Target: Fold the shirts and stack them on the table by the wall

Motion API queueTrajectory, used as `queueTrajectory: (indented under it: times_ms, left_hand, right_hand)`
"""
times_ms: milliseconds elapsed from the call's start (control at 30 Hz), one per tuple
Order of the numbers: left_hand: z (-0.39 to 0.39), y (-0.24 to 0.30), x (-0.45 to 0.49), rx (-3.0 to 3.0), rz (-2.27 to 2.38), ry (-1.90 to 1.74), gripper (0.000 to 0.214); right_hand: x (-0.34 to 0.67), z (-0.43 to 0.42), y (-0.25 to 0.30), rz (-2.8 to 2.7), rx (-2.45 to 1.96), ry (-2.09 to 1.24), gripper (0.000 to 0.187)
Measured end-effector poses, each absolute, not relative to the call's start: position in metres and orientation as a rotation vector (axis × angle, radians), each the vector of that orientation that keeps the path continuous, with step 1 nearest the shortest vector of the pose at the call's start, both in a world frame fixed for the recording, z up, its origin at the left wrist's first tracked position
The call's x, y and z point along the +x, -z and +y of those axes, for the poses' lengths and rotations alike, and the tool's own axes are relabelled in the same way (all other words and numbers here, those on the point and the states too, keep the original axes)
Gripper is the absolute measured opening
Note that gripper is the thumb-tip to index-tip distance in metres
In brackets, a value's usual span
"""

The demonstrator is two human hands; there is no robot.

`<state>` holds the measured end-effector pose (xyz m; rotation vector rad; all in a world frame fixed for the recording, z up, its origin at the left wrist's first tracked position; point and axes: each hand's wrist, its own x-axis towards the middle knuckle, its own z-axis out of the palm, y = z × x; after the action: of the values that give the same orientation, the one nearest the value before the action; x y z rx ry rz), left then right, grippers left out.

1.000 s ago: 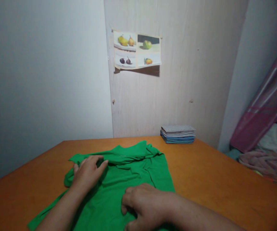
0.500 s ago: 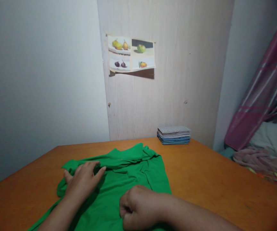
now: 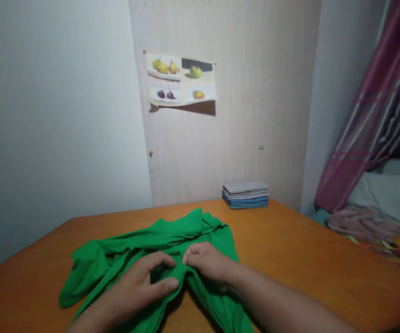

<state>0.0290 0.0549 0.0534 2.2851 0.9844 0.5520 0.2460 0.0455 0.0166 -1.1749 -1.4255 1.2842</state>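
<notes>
A crumpled green garment lies on the orange wooden table in front of me. My left hand pinches a raised fold of the green fabric between thumb and fingers. Beside it, fingertips almost touching, my right hand is closed on the same fold. The cloth is lifted into a ridge between the two hands, with a gap of bare table under it.
A stack of folded striped and blue cloths sits at the table's far edge against a pale wooden panel. A fruit picture hangs on that panel. A bed with bedding and a maroon curtain are at the right.
Both hands have left their flat, apart positions on the garment and come together at its middle, pinching and lifting a fold. The view has swung slightly to the right.
</notes>
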Motion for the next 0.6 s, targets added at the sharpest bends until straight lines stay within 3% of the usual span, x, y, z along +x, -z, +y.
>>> queueTrajectory:
  times_ms: [200, 367, 600]
  left_hand:
    - [0.049, -0.046, 0.038, 2.324, 0.944, -0.578, 0.037]
    - [0.044, -0.048, 0.042, 2.369, 0.908, -0.568, 0.055]
    - [0.035, -0.05, 0.05, 2.451, 0.977, -0.543, 0.023]
  right_hand:
    - [0.246, 0.049, -0.014, -1.267, -1.098, -1.333, 0.009]
    - [0.245, 0.05, -0.013, -1.216, -1.099, -1.356, 0.01]
    - [0.245, 0.053, -0.011, -1.203, -1.071, -1.423, 0.01]
